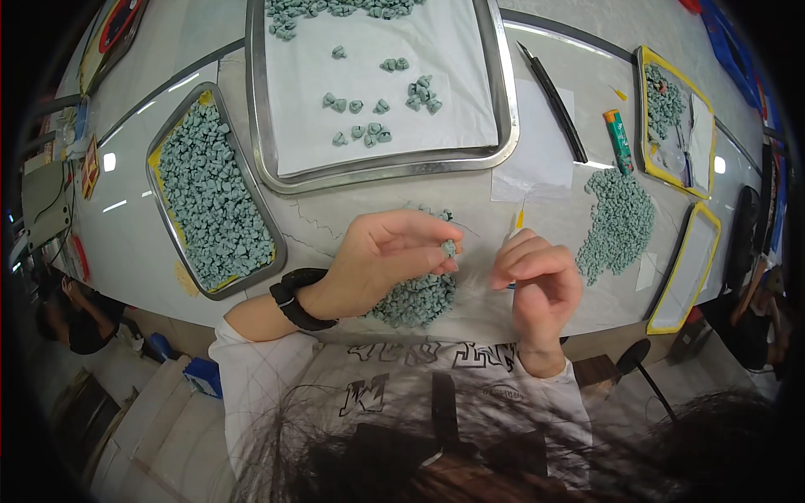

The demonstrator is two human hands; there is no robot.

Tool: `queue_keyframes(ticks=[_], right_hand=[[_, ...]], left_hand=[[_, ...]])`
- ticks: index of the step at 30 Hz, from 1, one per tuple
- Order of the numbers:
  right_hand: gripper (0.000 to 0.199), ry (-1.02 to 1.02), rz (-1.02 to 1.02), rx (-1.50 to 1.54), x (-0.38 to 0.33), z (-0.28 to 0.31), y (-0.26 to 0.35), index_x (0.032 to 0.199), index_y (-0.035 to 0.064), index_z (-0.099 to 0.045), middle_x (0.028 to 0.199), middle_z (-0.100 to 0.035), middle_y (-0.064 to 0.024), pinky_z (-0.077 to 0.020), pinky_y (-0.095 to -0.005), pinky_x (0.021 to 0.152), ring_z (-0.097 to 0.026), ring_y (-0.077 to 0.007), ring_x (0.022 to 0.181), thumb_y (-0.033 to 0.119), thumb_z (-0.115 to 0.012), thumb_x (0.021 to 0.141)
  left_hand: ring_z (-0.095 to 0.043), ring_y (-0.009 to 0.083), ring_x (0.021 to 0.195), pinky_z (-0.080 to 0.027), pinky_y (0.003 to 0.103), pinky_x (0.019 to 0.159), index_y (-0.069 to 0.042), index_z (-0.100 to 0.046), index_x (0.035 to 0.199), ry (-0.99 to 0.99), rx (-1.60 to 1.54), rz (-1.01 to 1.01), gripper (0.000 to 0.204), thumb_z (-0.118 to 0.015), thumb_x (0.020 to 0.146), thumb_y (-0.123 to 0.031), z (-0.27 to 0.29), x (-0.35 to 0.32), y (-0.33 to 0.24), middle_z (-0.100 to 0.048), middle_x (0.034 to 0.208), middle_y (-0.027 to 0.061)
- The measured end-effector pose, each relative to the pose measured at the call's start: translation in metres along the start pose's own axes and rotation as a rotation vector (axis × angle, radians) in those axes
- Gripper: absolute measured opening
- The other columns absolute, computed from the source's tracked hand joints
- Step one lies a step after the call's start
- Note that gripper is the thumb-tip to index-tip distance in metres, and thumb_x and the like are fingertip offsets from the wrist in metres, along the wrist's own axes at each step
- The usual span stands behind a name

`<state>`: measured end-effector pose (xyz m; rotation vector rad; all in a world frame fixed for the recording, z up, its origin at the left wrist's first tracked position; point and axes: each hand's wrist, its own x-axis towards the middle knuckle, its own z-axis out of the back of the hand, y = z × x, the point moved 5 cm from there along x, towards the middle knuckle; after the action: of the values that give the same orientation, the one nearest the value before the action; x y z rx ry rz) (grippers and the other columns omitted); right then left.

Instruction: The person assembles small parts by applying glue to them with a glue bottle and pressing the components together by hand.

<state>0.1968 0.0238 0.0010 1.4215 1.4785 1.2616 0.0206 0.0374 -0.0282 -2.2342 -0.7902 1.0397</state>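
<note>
My left hand [377, 251], with a black band on its wrist, pinches a small grey-green piece [449, 249] between thumb and fingertips. Under and behind it lies a heap of similar grey-green pieces [415, 302], partly covered by the hand. To its right, the fingers of my right hand [541, 281] are curled around a slim tool with a yellow pointed tip [520, 219]. The tip points away from me, and most of the tool's body is hidden behind the fingers. A gap separates the two hands.
A metal tray [381, 178] lined with white carries small groups of pieces. Left stands a filled tray [277, 239]. Rightward lie a loose pile [620, 222], a green tube [617, 141], black tweezers [555, 105], a yellow-edged tray [708, 159] and another yellow-edged tray [671, 323].
</note>
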Motion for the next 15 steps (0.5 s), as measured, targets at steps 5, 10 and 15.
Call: queue_keyframes(ticks=[5, 10, 15], right_hand=[[0.024, 0.265, -0.021, 0.769, 0.039, -0.042, 0.056, 0.094, 0.0058, -0.046, 0.079, -0.055, -0.0091, -0.0411, -0.0356, 0.079, -0.048, -0.0224, 0.068, 0.029, -0.039, 0.094], [0.026, 0.128, 0.019, 0.789, 0.044, -0.049, 0.061, 0.094, 0.0052, -0.046, 0.08, -0.056, -0.0103, -0.0416, -0.035, 0.078, -0.049, -0.0227, 0.068, 0.03, -0.039, 0.094], [0.027, 0.002, 0.068, 0.834, 0.051, -0.065, 0.071, 0.093, 0.0046, -0.045, 0.08, -0.056, -0.0117, -0.0422, -0.0343, 0.077, -0.05, -0.0231, 0.068, 0.031, -0.039, 0.093]], left_hand=[[-0.062, 0.0146, 0.088, -0.05, 0.027, 0.078, 0.003, -0.06, 0.112, 0.024, -0.099, -0.004, 0.025, -0.056, 0.087, 0.001, 0.003, -0.004, 0.001, -0.063, 0.103, 0.009], [-0.062, 0.0147, 0.087, -0.049, 0.027, 0.077, 0.002, -0.059, 0.112, 0.027, -0.112, 0.017, 0.024, -0.056, 0.088, 0.0, 0.003, -0.001, 0.008, -0.063, 0.103, 0.009], [-0.062, 0.015, 0.087, -0.049, 0.027, 0.077, 0.002, -0.059, 0.111, 0.048, -0.107, -0.027, 0.024, -0.056, 0.088, -0.001, 0.0, 0.0, 0.007, -0.062, 0.102, 0.0085]])
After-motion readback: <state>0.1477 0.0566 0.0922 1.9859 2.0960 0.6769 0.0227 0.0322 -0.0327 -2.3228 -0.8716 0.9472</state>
